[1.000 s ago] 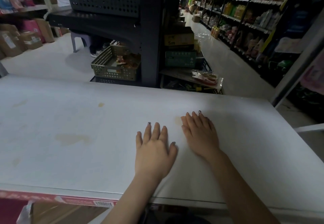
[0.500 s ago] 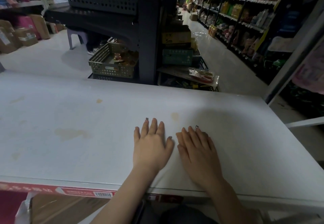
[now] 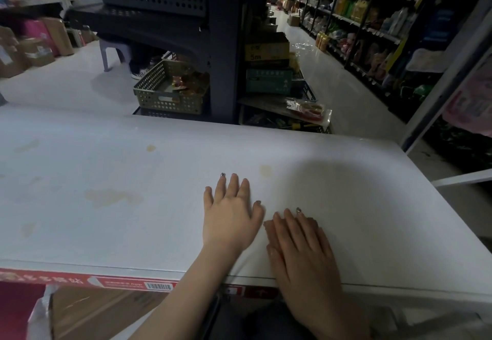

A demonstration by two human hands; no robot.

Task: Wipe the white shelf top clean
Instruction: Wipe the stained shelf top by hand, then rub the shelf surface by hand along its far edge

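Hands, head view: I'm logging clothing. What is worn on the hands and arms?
The left hand and right hand are gloveless, the forearms bare of sleeves as far as visible, with no watch or ring seen. Several nails carry dark polish.

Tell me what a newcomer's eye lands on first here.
Two bare hands lie flat, side by side, on the near part of the white shelf top: the left hand and the right hand, neither holding a cloth. To their left, yellowish stains mark the surface, the largest a pale smear. Beyond the far edge sits a perforated basket.
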